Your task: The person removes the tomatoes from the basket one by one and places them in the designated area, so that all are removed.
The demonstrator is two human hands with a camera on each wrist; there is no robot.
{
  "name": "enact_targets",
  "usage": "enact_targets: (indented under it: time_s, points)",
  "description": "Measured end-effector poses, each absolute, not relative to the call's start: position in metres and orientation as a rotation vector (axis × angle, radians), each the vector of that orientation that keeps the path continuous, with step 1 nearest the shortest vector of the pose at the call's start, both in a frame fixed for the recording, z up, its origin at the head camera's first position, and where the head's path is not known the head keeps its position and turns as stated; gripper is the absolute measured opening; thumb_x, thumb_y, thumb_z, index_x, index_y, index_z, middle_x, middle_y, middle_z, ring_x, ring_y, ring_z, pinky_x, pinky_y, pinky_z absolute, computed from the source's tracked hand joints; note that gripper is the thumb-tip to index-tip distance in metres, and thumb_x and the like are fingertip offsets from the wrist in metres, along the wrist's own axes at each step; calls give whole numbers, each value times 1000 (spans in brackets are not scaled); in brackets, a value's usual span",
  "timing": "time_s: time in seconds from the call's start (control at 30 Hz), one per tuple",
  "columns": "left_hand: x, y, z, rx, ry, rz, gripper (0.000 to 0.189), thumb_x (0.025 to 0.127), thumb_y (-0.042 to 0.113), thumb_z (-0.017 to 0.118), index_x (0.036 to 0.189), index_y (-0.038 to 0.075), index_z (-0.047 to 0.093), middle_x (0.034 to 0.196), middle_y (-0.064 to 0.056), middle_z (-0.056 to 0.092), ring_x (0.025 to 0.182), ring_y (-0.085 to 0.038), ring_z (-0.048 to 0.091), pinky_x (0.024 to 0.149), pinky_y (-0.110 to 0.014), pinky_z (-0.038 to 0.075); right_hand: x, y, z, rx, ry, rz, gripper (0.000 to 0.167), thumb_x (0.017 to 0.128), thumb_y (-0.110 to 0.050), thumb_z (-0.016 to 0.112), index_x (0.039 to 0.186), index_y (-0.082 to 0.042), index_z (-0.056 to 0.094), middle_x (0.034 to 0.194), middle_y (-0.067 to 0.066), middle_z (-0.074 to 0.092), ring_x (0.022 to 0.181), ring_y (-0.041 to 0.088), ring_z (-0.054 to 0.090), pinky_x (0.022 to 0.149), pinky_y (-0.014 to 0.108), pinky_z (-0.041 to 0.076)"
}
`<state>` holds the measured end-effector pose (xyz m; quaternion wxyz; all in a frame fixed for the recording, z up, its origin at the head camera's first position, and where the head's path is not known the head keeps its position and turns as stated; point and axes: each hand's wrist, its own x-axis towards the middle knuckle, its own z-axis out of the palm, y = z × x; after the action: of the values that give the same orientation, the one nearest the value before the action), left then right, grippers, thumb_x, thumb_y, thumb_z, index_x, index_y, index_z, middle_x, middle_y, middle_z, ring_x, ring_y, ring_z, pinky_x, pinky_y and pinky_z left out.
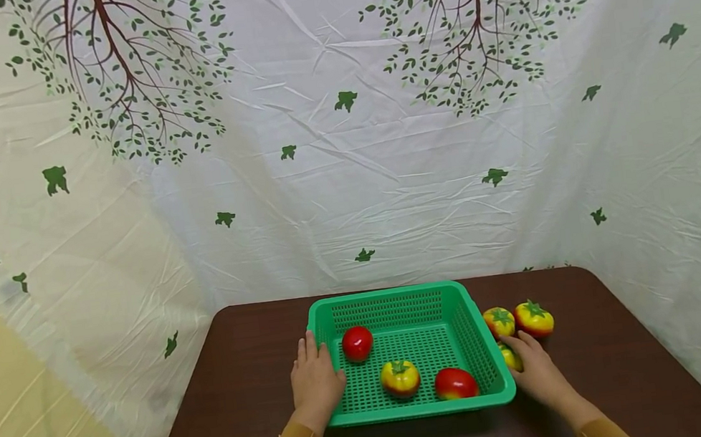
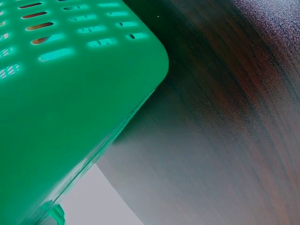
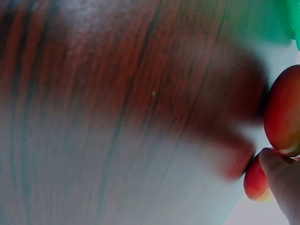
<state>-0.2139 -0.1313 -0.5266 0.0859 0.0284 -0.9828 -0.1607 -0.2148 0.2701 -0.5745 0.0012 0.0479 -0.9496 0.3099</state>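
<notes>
My left hand rests on the left rim of a green plastic basket, its fingers straight. Up close in the left wrist view is the basket's perforated wall; no fingers show there. Just outside the basket's right side, my right hand holds a yellow-and-red toy tomato, partly hidden by the fingers. The right thumb shows against the red fruit in the right wrist view. Two more toy tomatoes, one nearer the basket and one farther right, lie just beyond that hand.
Inside the basket lie a red toy tomato, a yellow one with green leaves and a red one on its side. A dark wooden table carries everything. White leaf-printed sheeting hangs behind and at the sides.
</notes>
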Motion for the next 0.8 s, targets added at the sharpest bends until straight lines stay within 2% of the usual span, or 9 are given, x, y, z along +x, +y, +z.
enact_targets:
  time_s: [0.37, 0.8]
  points:
    - [-215, -131, -528, 93, -2937, -485, 60, 86, 27, 76, 138, 1, 58, 163, -16, 32, 151, -36, 31, 115, -57, 40, -214, 272, -574, 128, -3006, 970, 64, 95, -20, 66, 149, 2, 40, 154, 40, 22, 137, 63, 29, 106, 76, 33]
    - [-216, -130, -527, 94, -2929, -479, 60, 86, 26, 77, 136, 0, 59, 162, -17, 34, 150, -37, 33, 114, -57, 40, -219, 275, -576, 177, -2984, 973, 66, 94, -14, 66, 149, 5, 36, 152, 42, 25, 138, 60, 29, 107, 75, 33]
